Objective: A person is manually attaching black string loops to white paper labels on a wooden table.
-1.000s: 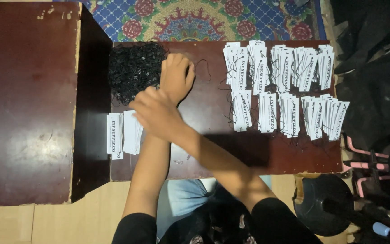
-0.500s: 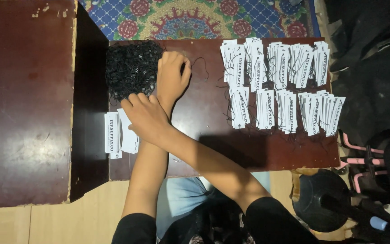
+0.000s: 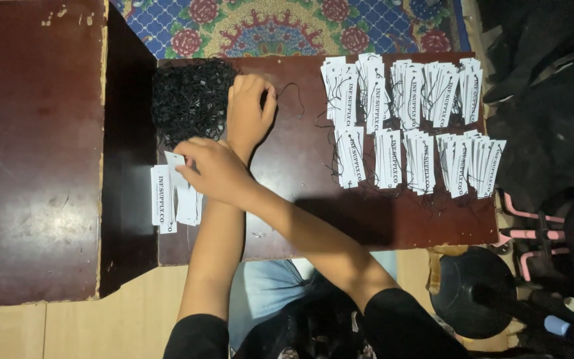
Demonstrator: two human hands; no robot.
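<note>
Tags (image 3: pixel 175 189), white paper slips with dark print, lie in a small stack near the left edge of the low dark table (image 3: pixel 300 219). The right hand (image 3: pixel 217 169) crosses over the left forearm and pinches 1 slip off that stack, fingers closed on its upper corner, probably so a single slip lifts clear. The left hand (image 3: pixel 248 110) rests at the far edge beside the heap of black strings (image 3: pixel 191 100), fingers curled together at the heap's rim, seemingly teasing 1 loop free; whether a string is actually caught I cannot tell. Finished tags with strings (image 3: pixel 413 123) sit in 2 rows toward the right edge, well apart from both hands, keeping done work separate from the loose supply.
</note>
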